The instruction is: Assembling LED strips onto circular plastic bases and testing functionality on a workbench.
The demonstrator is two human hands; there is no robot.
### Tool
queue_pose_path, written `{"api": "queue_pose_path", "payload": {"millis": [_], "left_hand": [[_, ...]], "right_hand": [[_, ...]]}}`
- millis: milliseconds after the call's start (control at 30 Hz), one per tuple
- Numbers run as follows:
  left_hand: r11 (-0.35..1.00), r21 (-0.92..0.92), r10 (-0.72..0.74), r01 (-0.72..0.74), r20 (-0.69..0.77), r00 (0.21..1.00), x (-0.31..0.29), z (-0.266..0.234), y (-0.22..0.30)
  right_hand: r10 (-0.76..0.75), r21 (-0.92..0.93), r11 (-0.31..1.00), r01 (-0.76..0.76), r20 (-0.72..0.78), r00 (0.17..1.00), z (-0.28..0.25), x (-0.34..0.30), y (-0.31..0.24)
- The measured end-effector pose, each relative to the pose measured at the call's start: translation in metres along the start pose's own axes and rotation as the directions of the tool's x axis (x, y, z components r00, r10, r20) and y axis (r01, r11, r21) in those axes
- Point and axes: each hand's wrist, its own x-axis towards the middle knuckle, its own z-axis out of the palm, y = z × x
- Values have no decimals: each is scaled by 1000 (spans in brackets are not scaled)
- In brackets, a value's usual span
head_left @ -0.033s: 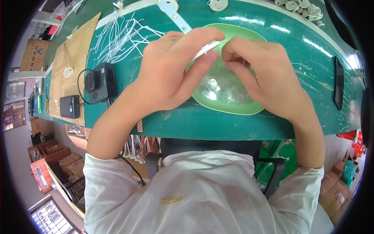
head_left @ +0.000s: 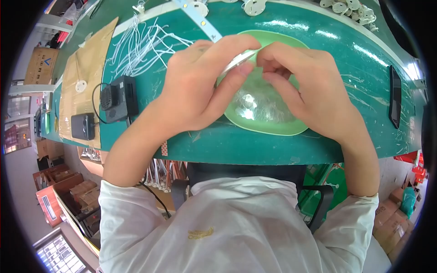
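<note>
White disc (head_left: 238, 60), edge-on in the head view, sat pinched in the left hand (head_left: 193, 82) above the green tray (head_left: 268, 131); the right hand (head_left: 316, 84) curled just right, its grip unclear. White wires (head_left: 136, 48) lay loose far left; how finished the disc was didn't show.

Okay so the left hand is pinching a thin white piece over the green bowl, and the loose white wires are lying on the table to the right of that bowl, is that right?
Not quite: the loose white wires lie on the table to the left of the green bowl, as the head view shows. The left hand does pinch a thin white piece over the bowl.
</note>
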Motion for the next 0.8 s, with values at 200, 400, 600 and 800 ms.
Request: {"api": "queue_pose_path", "payload": {"millis": [200, 400, 600, 800], "left_hand": [[999, -27, -28, 28, -24, 999, -1, 0, 0], [988, -153, -53, 28, -164, 985, -1, 6, -1], [979, -204, -32, -11, -209, 977, -3, 8, -2], [983, -181, -31, -10, -222, 974, -2, 5, -2]], "right_hand": [[5, 115, 993, 1, -52, 999, -8, 0, -2], [271, 465, 859, -215, -56, 961, -5, 3, -10], [269, 474, 847, -239, 6, 963, -4, 3, -12], [238, 341, 912, -228, 11, 971, -6, 3, -13]]}}
